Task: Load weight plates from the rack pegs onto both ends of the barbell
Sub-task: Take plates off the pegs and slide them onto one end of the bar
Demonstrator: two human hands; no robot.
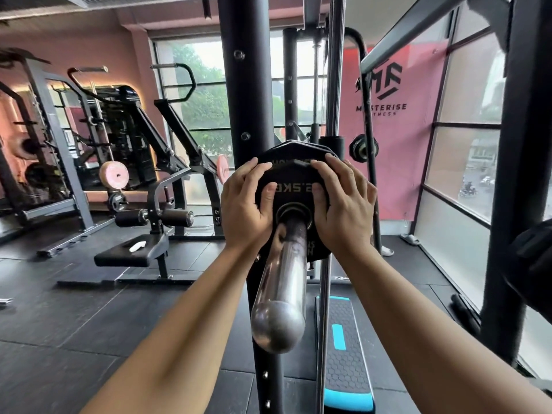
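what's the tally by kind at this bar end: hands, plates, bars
Hands: 2, left hand and right hand, both gripping the plate
Plates with a face showing: 1, black 2.5 kg plate; edges of more behind it, uncountable
Barbell: 1
Total: 4

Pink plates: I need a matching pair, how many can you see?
2. One pink plate on the machine at left, another partly behind the black upright; more may be hidden.
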